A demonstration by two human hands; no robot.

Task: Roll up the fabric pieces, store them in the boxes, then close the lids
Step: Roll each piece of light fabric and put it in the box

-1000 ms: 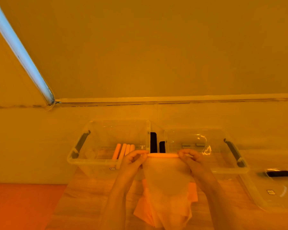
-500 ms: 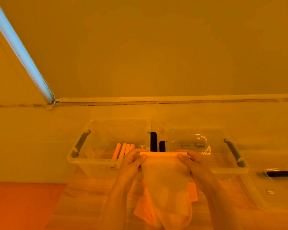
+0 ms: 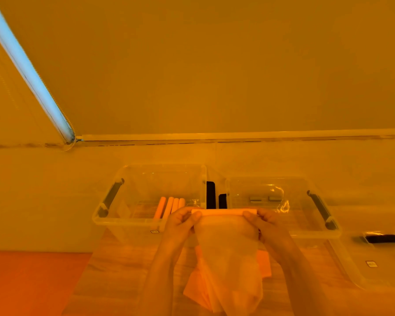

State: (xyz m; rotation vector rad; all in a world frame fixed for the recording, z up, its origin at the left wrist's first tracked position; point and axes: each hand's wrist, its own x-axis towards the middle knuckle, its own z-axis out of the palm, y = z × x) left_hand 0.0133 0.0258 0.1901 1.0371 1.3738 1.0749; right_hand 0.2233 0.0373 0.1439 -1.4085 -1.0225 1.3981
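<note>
I hold a pale fabric piece [image 3: 228, 252] up in front of me, its top edge wound into a thin roll [image 3: 224, 211]. My left hand [image 3: 180, 224] pinches the roll's left end and my right hand [image 3: 267, 224] pinches its right end. The loose part hangs down over a stack of orange fabric pieces [image 3: 196, 290] on the wooden table. Behind my hands stand two clear boxes: the left box [image 3: 123, 222] holds several rolled fabric pieces [image 3: 169, 206], the right box [image 3: 306, 229] looks bare inside.
A clear lid [image 3: 374, 265] with a dark handle lies at the right edge of the table. Dark latches show between the two boxes. A wall rises right behind the boxes. An orange surface lies low at the left.
The roll at the fabric's top edge has grown slightly thicker as my fingers turned it; both hands stay at about the same place.
</note>
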